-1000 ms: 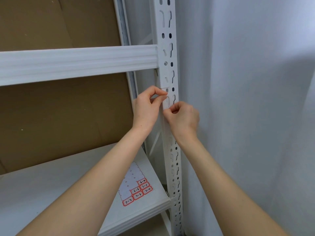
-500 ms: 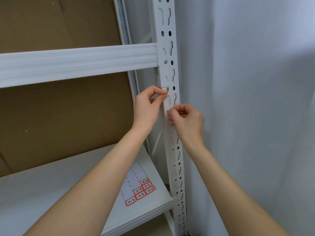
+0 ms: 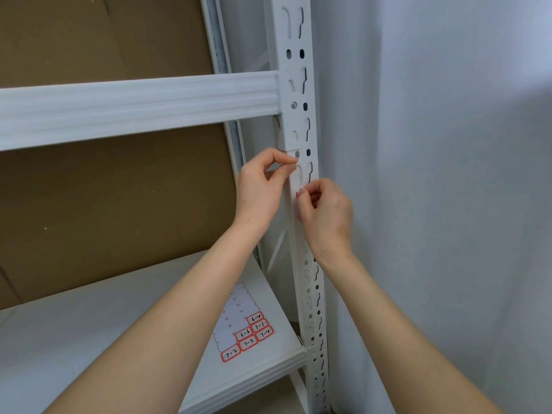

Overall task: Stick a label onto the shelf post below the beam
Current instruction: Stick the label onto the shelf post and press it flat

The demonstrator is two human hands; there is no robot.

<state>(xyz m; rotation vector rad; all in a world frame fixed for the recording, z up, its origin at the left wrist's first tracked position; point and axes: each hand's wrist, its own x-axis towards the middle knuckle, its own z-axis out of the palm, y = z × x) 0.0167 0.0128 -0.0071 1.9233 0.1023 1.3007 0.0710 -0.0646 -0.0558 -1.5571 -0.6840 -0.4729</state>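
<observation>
Label (image 3: pixel 295 179) lies against shelf post (image 3: pixel 294 64) face, just below beam (image 3: pixel 134 109), long axis vertical along post. Left hand (image 3: pixel 261 189) pinches top end; right hand (image 3: pixel 327 210) pinches lower red-edged end. Next, likely: press flat.

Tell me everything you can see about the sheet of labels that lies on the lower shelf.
The label sheet is a white, paper-like backing, flat on the lower shelf board near the post. Most places are peeled empty; six red-bordered labels remain at its near end, handwritten 6-4, 7-1, 6-6, 7-4, 7-3, 7-2. Nothing else is seen touching it.
</observation>
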